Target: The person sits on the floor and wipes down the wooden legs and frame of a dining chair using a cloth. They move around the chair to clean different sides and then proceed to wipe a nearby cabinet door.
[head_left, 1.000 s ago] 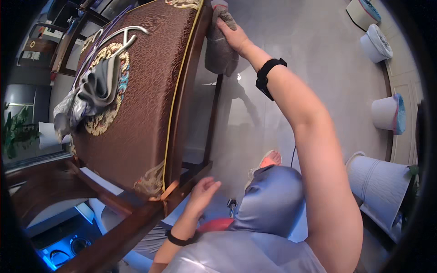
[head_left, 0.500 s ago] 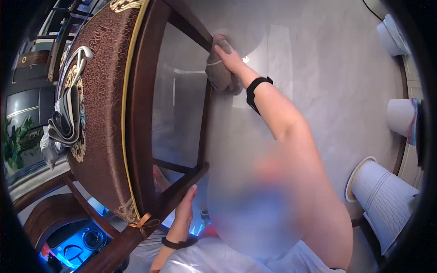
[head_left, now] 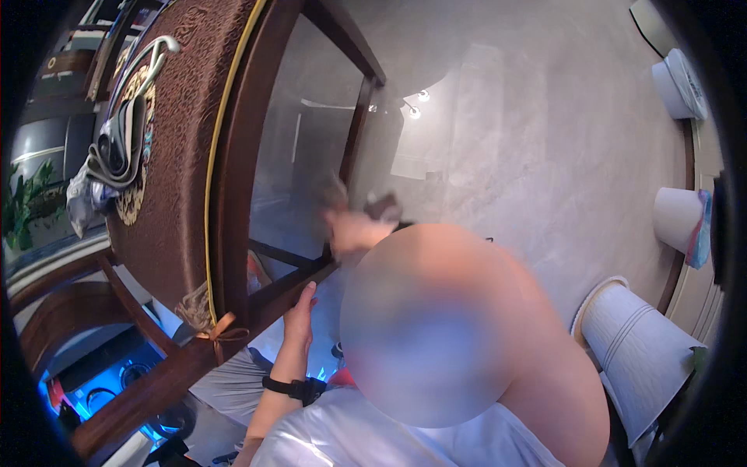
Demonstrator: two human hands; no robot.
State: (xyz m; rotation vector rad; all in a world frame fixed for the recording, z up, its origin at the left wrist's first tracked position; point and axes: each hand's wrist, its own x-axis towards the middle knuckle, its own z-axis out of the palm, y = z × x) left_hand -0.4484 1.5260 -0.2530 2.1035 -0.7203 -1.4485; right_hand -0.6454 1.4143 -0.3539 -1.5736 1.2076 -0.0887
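Observation:
My right hand [head_left: 354, 232] grips a grey-brown cloth [head_left: 384, 208] at the near part of the lower rail of a dark wooden frame [head_left: 358, 128]. Motion smears the fingers and part of the cloth. Close to the frame's near leg is my left hand [head_left: 302, 313], its fingers stretched out along the wood; it holds nothing. A brown patterned cover [head_left: 175, 156] with yellow trim lies over the top of this furniture. An orange ribbon bow [head_left: 223, 333] is tied near its corner. A round blurred patch hides part of my right arm.
On the cover lie a white hanger [head_left: 159, 50] and a folded grey strap [head_left: 124, 156]. A wooden chair [head_left: 74, 319] stands at the lower left. White bins [head_left: 677, 218] line the right side, with a larger white ribbed basket [head_left: 634, 342] nearer. Grey floor [head_left: 529, 140] stretches between.
My right hand has swept the cloth from the far end of the lower rail back toward me. The left hand stays beside the near leg. The view has shifted slightly.

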